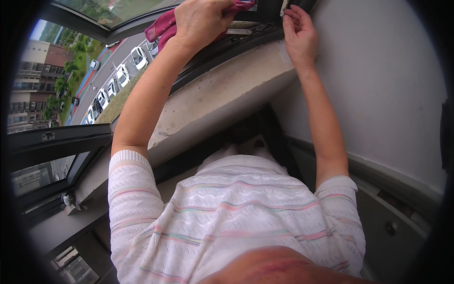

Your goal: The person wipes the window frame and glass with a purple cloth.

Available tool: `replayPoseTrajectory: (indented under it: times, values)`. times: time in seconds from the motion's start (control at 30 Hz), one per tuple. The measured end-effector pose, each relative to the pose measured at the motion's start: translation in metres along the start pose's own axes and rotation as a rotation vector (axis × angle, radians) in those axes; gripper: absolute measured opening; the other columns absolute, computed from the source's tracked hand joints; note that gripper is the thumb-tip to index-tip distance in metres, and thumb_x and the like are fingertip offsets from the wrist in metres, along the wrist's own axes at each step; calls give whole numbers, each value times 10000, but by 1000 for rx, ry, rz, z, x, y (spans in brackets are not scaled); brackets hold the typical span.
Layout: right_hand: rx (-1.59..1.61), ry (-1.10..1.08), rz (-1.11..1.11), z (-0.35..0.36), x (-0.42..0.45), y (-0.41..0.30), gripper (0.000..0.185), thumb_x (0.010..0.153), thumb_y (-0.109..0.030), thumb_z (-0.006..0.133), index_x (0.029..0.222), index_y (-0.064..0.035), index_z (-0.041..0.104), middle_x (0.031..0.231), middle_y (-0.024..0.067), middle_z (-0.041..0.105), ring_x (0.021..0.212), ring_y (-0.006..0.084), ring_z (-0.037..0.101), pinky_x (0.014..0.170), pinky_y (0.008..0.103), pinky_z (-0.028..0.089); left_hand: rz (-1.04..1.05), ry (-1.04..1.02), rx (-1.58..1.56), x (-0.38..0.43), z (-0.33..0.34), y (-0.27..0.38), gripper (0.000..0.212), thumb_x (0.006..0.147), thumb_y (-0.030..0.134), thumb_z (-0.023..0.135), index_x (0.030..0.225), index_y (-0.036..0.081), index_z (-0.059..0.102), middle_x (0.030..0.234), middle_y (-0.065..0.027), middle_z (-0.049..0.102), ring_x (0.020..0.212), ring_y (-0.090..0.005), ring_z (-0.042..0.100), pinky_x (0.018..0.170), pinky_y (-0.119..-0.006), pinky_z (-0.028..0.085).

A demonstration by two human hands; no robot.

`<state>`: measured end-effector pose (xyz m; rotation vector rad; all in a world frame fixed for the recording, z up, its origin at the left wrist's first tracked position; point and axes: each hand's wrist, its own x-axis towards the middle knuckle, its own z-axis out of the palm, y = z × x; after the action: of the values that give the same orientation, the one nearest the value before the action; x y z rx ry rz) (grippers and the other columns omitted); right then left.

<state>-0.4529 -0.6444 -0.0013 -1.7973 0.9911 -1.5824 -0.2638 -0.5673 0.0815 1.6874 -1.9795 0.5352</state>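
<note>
At the top of the view my left hand (202, 23) grips a magenta cloth (161, 28) against the dark window frame. Part of the cloth hangs to the left of the hand, over the opening. My right hand (301, 39) is raised at the frame's right end, beside the grey wall. Its thumb and fingers are bent close to a narrow whitish strip (283, 7) on the dark frame; whether they pinch it is unclear. Between the hands lies a metal window stay arm (239, 31) in the lower track (234, 44).
A worn concrete sill (227, 85) runs below the frame. An outward-opened sash (113, 17) is at upper left, above parked cars (122, 74) far below. The grey wall (383, 88) bounds the right. A small grey figurine (69, 200) sits on the lower-left ledge.
</note>
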Motion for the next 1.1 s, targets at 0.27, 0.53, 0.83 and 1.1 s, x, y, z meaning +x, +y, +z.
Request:
replayPoseTrajectory:
  times: [0.27,0.53,0.83,1.1]
  values:
    - [-212,40,-201,16,12,-12,254,883,-156,522,1041,33,580,941,235,615,823,350,623,712,372,500,226,-287,94,13,55,23,135,731,200,585,813,146,678,792,-66,623,775,-253,619,642,-375,485]
    - [-324,27,-204,22,-5,0,178,857,-165,559,966,-31,601,878,135,623,740,329,612,634,382,496,30,-295,173,-4,32,-21,135,757,254,632,868,190,674,771,24,592,760,-196,603,594,-335,478]
    - [-347,131,-323,41,-8,29,177,811,-175,620,962,-89,583,810,48,581,662,237,599,556,334,493,281,-38,123,2,61,-1,141,713,255,658,795,143,632,732,-16,603,731,-223,605,605,-345,485]
    - [-302,29,-278,19,-6,29,166,847,-169,606,961,-50,585,821,40,604,663,164,606,585,292,504,-182,-178,71,-24,22,-61,197,674,284,670,726,104,608,714,-126,621,703,-313,619,617,-413,483]
